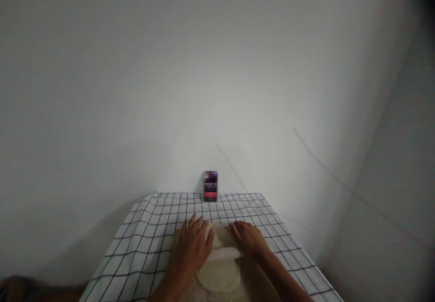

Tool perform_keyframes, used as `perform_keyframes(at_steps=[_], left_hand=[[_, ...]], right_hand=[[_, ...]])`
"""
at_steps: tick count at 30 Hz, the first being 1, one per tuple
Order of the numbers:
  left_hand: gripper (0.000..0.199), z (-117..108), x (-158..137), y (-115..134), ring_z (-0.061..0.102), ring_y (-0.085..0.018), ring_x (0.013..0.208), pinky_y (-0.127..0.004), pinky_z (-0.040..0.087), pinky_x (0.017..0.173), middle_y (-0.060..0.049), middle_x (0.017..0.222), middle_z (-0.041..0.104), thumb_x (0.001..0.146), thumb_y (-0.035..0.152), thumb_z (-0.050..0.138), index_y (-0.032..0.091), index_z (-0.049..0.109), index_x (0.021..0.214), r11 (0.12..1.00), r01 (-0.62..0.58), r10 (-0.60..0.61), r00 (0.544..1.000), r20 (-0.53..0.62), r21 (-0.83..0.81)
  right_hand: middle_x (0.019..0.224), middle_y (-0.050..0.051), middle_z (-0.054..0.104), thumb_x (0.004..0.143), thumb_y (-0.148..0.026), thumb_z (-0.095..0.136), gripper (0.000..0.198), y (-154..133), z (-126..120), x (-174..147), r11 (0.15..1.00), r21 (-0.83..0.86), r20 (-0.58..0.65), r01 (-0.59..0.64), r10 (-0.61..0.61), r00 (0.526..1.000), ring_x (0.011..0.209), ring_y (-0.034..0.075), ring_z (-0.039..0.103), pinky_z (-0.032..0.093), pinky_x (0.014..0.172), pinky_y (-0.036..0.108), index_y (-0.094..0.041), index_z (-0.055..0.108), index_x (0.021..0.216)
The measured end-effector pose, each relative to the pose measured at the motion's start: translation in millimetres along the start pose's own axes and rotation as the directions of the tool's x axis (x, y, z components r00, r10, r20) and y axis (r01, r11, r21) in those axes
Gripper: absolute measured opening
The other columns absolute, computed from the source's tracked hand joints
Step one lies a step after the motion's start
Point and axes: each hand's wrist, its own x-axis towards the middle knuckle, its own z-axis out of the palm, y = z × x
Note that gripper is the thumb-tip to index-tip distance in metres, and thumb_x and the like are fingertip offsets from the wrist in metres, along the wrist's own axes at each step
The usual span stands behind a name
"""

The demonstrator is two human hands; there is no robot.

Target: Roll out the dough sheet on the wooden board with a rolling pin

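both the left hand (193, 246) and right hand (247, 238) lie open on the soft dough (220, 265), which probably tears easily, so lift it by the folded edge.

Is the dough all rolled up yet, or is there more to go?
Not yet. The far part of the flat dough is already folded over into a roll. Both hands are on that roll now, the left hand and the right hand. The near round part is still flat on the checked cloth.

box (210, 186) label blurred, dough (219, 272) partly hand-covered
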Motion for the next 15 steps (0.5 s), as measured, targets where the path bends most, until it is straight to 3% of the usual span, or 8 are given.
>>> perform_keyframes(at_steps=[3, 7, 10, 15], left_hand=[[0.041, 4.8, 22.4, -7.7, 0.057, -0.033, 0.133, -0.055, 0.044, 0.11, -0.012, 0.123, 0.074, 0.107, 0.041, 0.038, 0.02, 0.071, 0.113, 0.996, 0.092, -0.092, 0.994, 0.063, 0.007], [0.041, 14.9, 37.2, -16.6, 0.066, -0.029, 0.117, -0.048, 0.049, 0.101, -0.011, 0.111, 0.076, 0.107, 0.04, 0.037, 0.02, 0.072, 0.105, 0.993, 0.119, -0.119, 0.984, 0.132, 0.009], [0.04, 21.6, 32.6, -18.4, 0.065, -0.028, 0.118, -0.046, 0.05, 0.101, -0.011, 0.114, 0.076, 0.107, 0.04, 0.036, 0.021, 0.072, 0.108, 0.995, 0.102, -0.103, 0.988, 0.119, 0.01], [0.042, 28.7, 10.6, -17.3, 0.058, -0.033, 0.133, -0.053, 0.049, 0.108, -0.01, 0.136, 0.069, 0.106, 0.046, 0.039, 0.025, 0.069, 0.126, 0.999, 0.039, -0.041, 0.997, 0.062, 0.039]], right_hand=[[0.091, 0.008, 0.078, 0.11, -0.043, 0.029, 0.052, 2.9, 4.6, 32.7, 1.0, -0.012, 0.027, -0.014, 0.014, 1.0, 0.088, 0.021, 0.074, 0.048, 0.075, 0.029, -0.021, 0.072, 0.089], [0.095, 0.01, 0.077, 0.108, -0.039, 0.036, 0.044, 7.5, 12.7, 52.8, 1.0, -0.009, 0.019, 0.005, -0.005, 1.0, 0.09, 0.021, 0.073, 0.047, 0.076, 0.029, -0.021, 0.072, 0.09], [0.103, 0.01, 0.076, 0.106, -0.036, 0.04, 0.037, 10.5, 16.1, 46.5, 1.0, 0.005, 0.023, 0.015, -0.015, 1.0, 0.096, 0.02, 0.072, 0.049, 0.079, 0.029, -0.02, 0.072, 0.097], [0.112, 0.01, 0.074, 0.106, -0.034, 0.037, 0.036, 12.7, 21.1, 9.2, 1.0, -0.02, -0.061, 0.002, -0.003, 0.998, 0.107, 0.024, 0.069, 0.053, 0.09, 0.036, -0.024, 0.071, 0.104]])
